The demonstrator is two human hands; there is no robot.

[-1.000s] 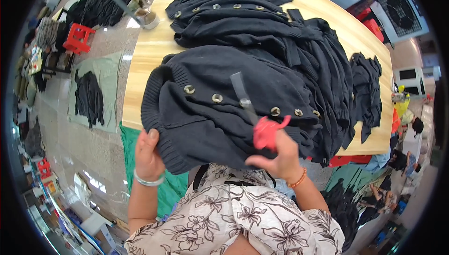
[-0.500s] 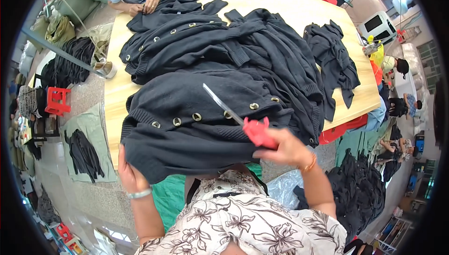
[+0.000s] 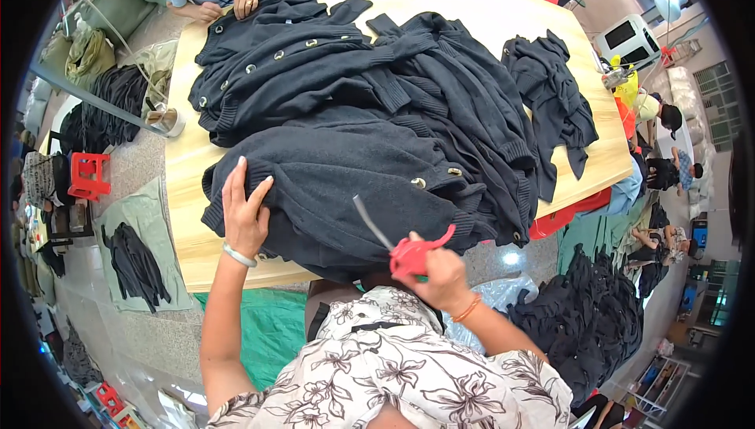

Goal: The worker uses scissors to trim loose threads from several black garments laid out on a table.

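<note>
A black knit cardigan (image 3: 338,165) lies at the near edge of the table, with a ribbed sleeve end at its left and two dark buttons (image 3: 418,183) showing toward its right. My left hand (image 3: 246,213) rests on the cardigan by the ribbed cuff, fingers stretched and thumb apart. Red-handled scissors (image 3: 418,257) are gripped in my right hand (image 3: 444,279) over the cardigan's near right part. Their metal blade (image 3: 371,221) points up and left.
More black buttoned cardigans (image 3: 299,75) cover the wooden table (image 3: 193,240), and another dark garment (image 3: 550,91) lies at its right. Across at the far left, a person's hands (image 3: 236,6) touch cardigans. A black garment pile (image 3: 582,319) sits on the floor at right.
My left hand has moved up onto the cardigan, and a sleeve now covers most of its button row. My right hand and the scissors have come lower and slightly left.
</note>
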